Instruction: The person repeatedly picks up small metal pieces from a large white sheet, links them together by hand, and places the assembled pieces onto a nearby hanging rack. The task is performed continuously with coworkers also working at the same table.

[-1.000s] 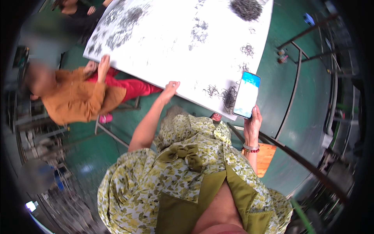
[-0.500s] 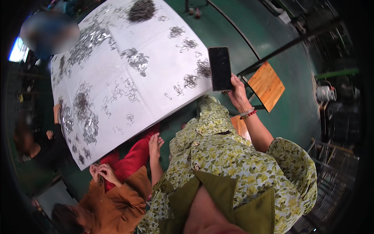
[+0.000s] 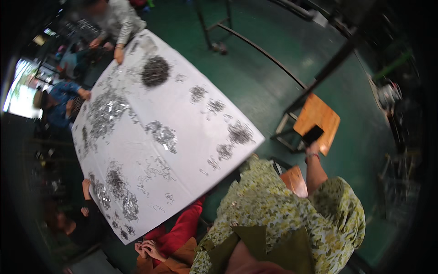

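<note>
**Right hand with a dark phone at a wooden stool**

The person's right hand (image 3: 313, 147), at about 3 o'clock from the picture's centre, is closed around a flat black rectangular phone (image 3: 313, 134), which lies over the orange-brown wooden seat of a metal-framed stool (image 3: 325, 119). A red bead bracelet (image 3: 311, 155) circles the wrist. The left hand is out of sight, hidden below the yellow-green floral dress (image 3: 273, 205). A large white-covered table (image 3: 182, 114) fills the 9 to 12 o'clock sector, strewn with heaps of small grey metal pieces (image 3: 155, 71). Other people sit round it: one in a red and orange garment (image 3: 178, 228) at 6 o'clock, one in grey (image 3: 119, 20) at 11 o'clock. The floor (image 3: 273, 45) is green.
</note>
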